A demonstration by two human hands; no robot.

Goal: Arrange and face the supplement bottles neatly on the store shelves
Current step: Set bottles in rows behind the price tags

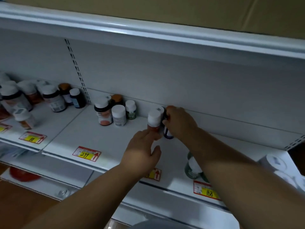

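In the head view, a dark bottle [167, 129] near the back of the white shelf [102, 136] is clasped from above by the right hand [179, 121], fingers curled round it. Touching it on the left stands a white-capped bottle [154, 119], whose lower front is touched by the fingertips of the left hand [142, 152], loosely open, nothing enclosed. Further left, four bottles [118, 113] are clustered. A price tag [86, 153] marked 299 is fixed at the shelf front.

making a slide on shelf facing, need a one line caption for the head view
Both hands at the shelf's back: right hand grips a dark bottle, left hand touches a white-capped bottle.
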